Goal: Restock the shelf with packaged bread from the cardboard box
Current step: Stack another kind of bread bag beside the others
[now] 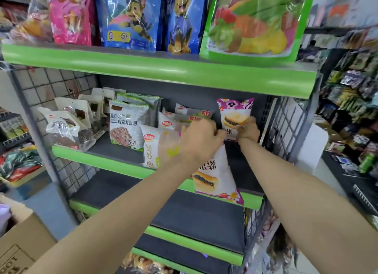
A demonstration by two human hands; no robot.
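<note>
While one purple-topped bread packet (235, 114) stands upright at the right end of the middle shelf (114, 151), both hands meet at its lower edge. The right hand (248, 130) curls round the packet's lower right corner, fingers pinching it. The left hand (199, 137) holds a second, matching packet (216, 175), which hangs upside down below that fist and in front of the shelf's green lip — its fingers are closed round the top of it. Just left stand white bread packets (152, 149), a grey chocolate-bread bag (125, 126) and windowed cake bags (67, 130). Cartoon-dog snack bags (126, 18) fill the shelf above — a cardboard box (22, 241) sits at lower left.
</note>
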